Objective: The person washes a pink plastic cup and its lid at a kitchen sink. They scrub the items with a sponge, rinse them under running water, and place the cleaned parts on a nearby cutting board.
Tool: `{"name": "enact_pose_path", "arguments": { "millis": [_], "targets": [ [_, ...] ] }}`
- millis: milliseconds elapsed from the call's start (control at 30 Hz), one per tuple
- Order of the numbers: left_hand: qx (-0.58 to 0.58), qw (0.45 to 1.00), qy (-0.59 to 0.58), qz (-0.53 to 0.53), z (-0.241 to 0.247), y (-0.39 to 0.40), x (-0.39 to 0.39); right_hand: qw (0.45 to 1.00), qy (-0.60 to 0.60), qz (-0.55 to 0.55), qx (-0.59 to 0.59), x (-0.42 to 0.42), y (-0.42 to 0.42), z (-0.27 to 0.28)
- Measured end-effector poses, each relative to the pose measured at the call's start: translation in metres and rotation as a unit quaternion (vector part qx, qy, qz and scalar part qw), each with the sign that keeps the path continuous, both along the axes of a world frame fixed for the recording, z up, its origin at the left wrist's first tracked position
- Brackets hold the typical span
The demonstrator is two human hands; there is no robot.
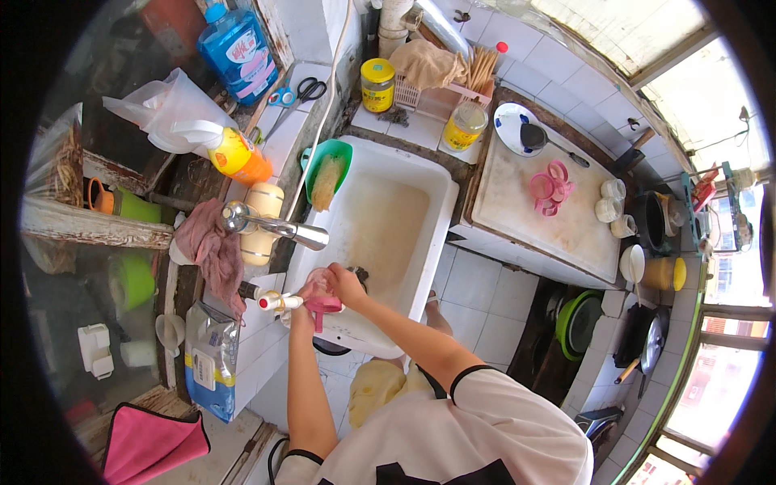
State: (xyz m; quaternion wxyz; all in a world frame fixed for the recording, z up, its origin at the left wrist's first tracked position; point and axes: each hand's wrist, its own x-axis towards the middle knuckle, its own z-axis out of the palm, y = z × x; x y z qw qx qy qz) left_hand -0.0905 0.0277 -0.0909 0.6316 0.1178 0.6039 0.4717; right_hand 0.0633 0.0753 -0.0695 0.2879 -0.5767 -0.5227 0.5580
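Note:
My left hand (304,306) is under the white tap with the red button (280,301), at the near left corner of the white sink (447,206). It holds a pink translucent plastic cup or strainer with a handle (323,305). My right hand (347,287) touches the same pink piece from the other side, above the sink drain. Part of the left hand's fingers is hidden behind the tap and the pink piece. More pink plastic pieces (551,188) lie on the white board to the right.
A chrome faucet (309,235) reaches over the sink's left edge. A green basket (342,154) with a loofah (328,182) sits at the back left corner. Scissors (297,97), an orange spray bottle (240,159), glass jars (464,126) and a plate with a ladle (515,114) stand around.

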Motion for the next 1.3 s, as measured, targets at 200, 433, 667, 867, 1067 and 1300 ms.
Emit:
{"name": "enact_pose_path", "arguments": {
  "millis": [200, 433, 667, 867, 1067, 1300],
  "targets": [
    [-0.037, 0.977, -0.186, 0.094, 0.027, 0.011, 0.025, 0.996, -0.053, -0.045, 0.057, 0.003, -0.001, 0.019],
    [-0.015, 0.994, -0.078, 0.079, -0.008, 0.011, 0.021, 0.957, -0.025, 0.044, 0.287, -0.005, -0.019, 0.028],
    [-0.038, 0.971, -0.199, 0.127, 0.066, 0.031, 0.048, 0.991, 0.09, 0.031, 0.094, -0.003, -0.017, 0.026],
    [0.017, 0.981, -0.175, 0.078, 0.033, 0.011, 0.018, 0.964, -0.08, 0.069, 0.245, -0.018, -0.018, 0.026],
    [-0.01, 0.981, -0.183, 0.067, 0.049, 0.008, 0.015, 0.954, -0.052, 0.148, 0.255, -0.003, -0.023, 0.052],
    [0.003, 0.987, -0.144, 0.069, 0.053, 0.015, 0.02, 0.988, 0.114, 0.033, 0.095, -0.007, -0.03, 0.033]
  ]
}}
